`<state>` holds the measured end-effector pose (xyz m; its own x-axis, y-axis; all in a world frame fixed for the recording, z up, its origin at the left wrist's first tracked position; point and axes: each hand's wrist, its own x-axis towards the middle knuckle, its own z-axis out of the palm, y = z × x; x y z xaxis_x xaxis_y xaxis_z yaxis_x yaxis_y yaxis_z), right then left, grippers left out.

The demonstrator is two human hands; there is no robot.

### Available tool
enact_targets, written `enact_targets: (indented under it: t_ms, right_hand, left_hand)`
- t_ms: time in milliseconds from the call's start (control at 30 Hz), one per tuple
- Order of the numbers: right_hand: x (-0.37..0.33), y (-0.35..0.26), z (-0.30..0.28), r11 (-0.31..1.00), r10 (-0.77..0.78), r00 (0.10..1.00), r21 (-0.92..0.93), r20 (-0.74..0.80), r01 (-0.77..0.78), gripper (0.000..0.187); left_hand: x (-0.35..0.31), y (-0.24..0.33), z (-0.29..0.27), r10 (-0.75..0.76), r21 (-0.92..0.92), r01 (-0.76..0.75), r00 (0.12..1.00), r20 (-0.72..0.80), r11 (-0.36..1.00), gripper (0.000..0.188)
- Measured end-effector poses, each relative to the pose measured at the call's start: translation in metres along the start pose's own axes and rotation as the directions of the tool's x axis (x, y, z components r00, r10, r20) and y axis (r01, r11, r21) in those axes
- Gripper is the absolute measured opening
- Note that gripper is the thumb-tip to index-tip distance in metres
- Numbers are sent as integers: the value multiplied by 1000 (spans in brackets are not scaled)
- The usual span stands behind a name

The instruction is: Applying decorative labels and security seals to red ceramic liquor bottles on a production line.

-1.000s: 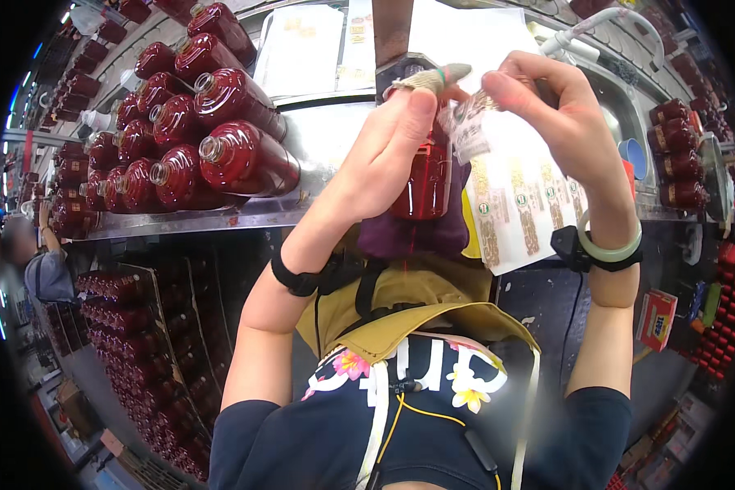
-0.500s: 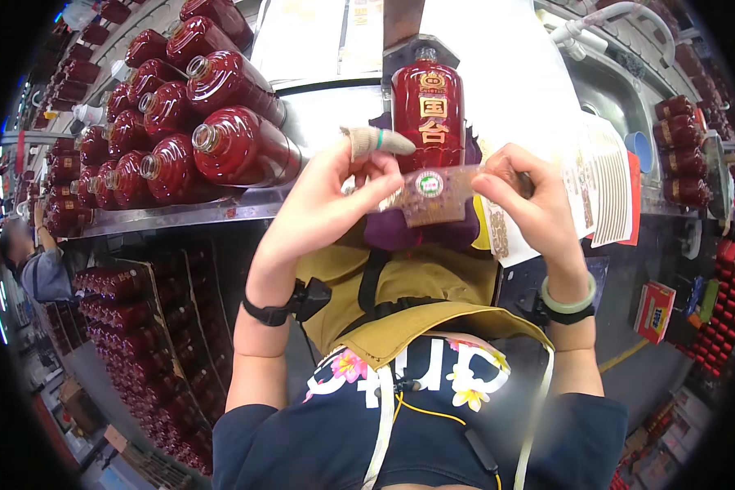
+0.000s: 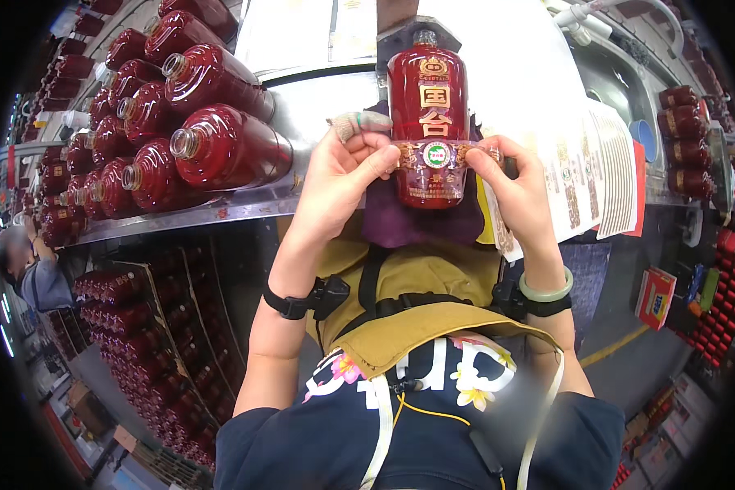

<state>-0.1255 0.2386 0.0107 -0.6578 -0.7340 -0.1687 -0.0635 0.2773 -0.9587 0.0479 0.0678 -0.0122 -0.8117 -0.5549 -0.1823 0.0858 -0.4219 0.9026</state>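
A red glass bottle (image 3: pixel 429 73) with gold characters lies on its back in front of me, its open neck pointing away. Across its lower body stretches a see-through label (image 3: pixel 438 155) with gold ornament and a round green-and-white emblem. My left hand (image 3: pixel 353 163) pinches the label's left end between thumb and fingers; one finger wears a cloth finger cover (image 3: pixel 359 124). At the right end, my right hand (image 3: pixel 505 170) pinches it the same way. The label appears to lie against the glass; its full contact cannot be made out. Purple cloth (image 3: pixel 392 220) lies under the bottle.
Several red bottles (image 3: pixel 229 151) lie stacked on the metal bench to the left. Printed label sheets (image 3: pixel 576 167) sit at the right, beside a sink (image 3: pixel 608 86). A person (image 3: pixel 37 269) works at the far left, near crates of bottles (image 3: pixel 139 343).
Both hands have moved forward with the label, bringing it from in front of the bottle's base onto its lower body. The label is now stretched level.
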Motion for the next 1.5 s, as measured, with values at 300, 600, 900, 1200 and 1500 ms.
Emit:
enact_targets:
  t_ms: [300, 600, 900, 1200, 1500]
  right_hand:
    - [1, 2, -2, 999, 35, 999, 10, 31, -35, 20]
    - [0, 2, 2, 999, 3, 1000, 49, 15, -3, 20]
    - [0, 0, 0, 998, 21, 999, 52, 35, -23, 19]
    - [0, -1, 0, 999, 13, 999, 45, 30, -14, 19]
    - [0, -2, -2, 1000, 10, 999, 17, 36, -11, 20]
  left_hand:
    - [4, -3, -4, -20, -7, 20, 1000, -2, 1000, 33]
    - [2, -5, -3, -40, -12, 39, 998, -41, 999, 38]
    - [1, -6, -5, -30, -19, 30, 999, -24, 999, 38]
    - [0, -6, 0, -14, 20, 15, 998, -56, 1000, 38]
    - [-5, 5, 18, 197, 442, -131, 975, -107, 888, 70]
